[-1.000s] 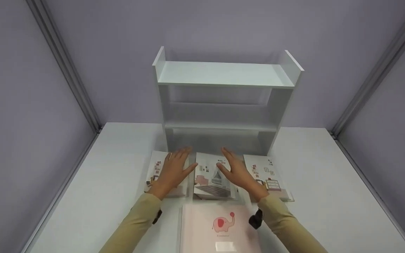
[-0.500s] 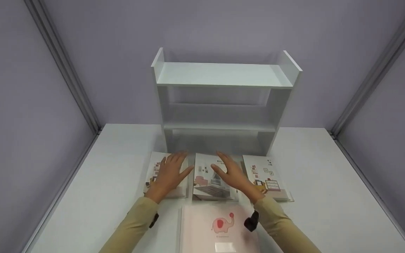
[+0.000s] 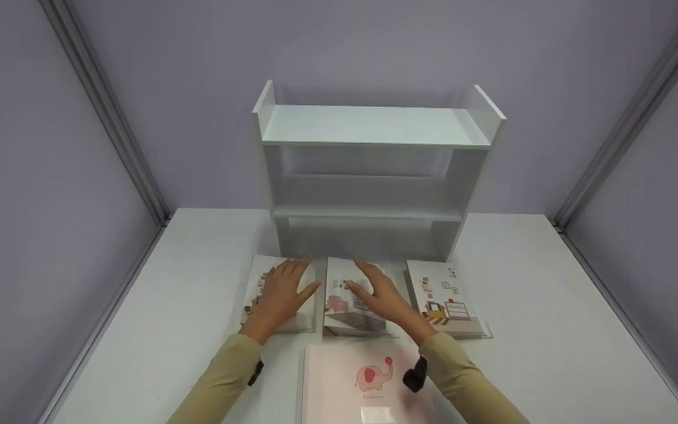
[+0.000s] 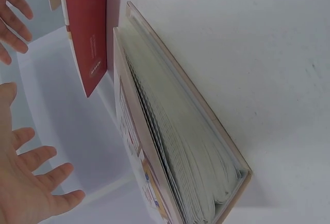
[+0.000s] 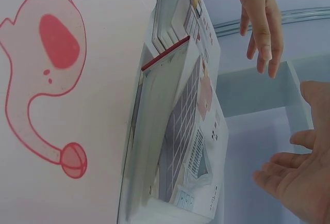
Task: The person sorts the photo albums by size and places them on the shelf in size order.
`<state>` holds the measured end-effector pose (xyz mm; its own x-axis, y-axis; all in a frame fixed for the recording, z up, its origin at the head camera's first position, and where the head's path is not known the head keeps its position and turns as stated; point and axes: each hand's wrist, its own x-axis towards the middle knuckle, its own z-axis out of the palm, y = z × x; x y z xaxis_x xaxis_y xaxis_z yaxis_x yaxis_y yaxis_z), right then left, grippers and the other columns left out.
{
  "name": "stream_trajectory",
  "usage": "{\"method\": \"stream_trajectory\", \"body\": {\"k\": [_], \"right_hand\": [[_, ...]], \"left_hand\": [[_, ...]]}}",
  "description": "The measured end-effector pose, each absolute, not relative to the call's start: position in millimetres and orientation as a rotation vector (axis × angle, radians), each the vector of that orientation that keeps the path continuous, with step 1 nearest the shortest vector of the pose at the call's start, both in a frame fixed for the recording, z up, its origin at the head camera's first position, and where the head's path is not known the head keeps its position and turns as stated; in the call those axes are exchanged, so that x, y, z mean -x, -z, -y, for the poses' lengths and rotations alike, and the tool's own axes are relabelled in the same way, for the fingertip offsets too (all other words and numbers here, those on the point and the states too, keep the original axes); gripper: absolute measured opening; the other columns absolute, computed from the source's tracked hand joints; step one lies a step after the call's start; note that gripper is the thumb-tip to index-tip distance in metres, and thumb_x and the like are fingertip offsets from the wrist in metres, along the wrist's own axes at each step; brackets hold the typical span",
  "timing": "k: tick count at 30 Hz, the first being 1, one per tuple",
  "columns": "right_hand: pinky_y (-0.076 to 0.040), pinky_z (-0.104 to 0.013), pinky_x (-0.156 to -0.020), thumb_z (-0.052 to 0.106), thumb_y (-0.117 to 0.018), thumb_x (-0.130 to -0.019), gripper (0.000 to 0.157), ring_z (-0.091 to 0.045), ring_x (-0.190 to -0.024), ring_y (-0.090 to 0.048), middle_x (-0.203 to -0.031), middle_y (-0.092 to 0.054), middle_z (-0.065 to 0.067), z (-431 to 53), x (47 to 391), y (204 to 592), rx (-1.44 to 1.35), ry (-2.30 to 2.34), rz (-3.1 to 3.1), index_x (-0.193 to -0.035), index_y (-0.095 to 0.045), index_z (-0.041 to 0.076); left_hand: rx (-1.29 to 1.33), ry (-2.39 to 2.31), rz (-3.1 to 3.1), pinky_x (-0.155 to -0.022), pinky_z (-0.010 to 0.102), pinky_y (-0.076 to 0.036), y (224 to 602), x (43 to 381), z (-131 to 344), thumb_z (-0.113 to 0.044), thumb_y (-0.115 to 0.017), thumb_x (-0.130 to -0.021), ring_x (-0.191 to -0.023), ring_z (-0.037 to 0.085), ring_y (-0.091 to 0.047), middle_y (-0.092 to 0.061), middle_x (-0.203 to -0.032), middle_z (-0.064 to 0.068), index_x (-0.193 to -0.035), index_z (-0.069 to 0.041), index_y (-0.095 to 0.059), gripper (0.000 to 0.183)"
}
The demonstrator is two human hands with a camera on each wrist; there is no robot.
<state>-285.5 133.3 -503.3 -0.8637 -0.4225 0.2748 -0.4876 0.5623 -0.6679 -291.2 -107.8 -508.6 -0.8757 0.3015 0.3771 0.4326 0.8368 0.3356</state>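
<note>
One white-covered rectangular book with grey-and-pink print [image 3: 344, 315] lay on the white table [image 3: 551, 330], long axis toward the white shelf [image 3: 377, 125], below the nearer right hand [image 3: 387, 298], fingers spread and empty like the left hand's [image 3: 280, 299] above another pale book [image 3: 303, 317].

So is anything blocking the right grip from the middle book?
No, nothing visible: the right wrist view shows just a gap between the right grip and the middle book. The left grip is off to the side.
</note>
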Motion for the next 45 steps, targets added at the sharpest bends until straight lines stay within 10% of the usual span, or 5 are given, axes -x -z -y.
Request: {"method": "stream_trajectory", "body": {"k": [45], "right_hand": [[-0.042,-0.050,-0.097,0.031,-0.047,-0.098,0.060,-0.036,-0.130,-0.037,-0.148,-0.029,-0.019,-99,278,517,-0.939,-1.532,2.680,-0.147,-0.023,0.006]], "left_hand": [[0.338,0.657,2.726,-0.101,0.062,-0.027,526,276,142,-0.048,-0.054,-0.090,-0.124,0.041,-0.040,-0.044,-0.137,0.021,-0.139,-0.007,-0.040,0.066]]}}
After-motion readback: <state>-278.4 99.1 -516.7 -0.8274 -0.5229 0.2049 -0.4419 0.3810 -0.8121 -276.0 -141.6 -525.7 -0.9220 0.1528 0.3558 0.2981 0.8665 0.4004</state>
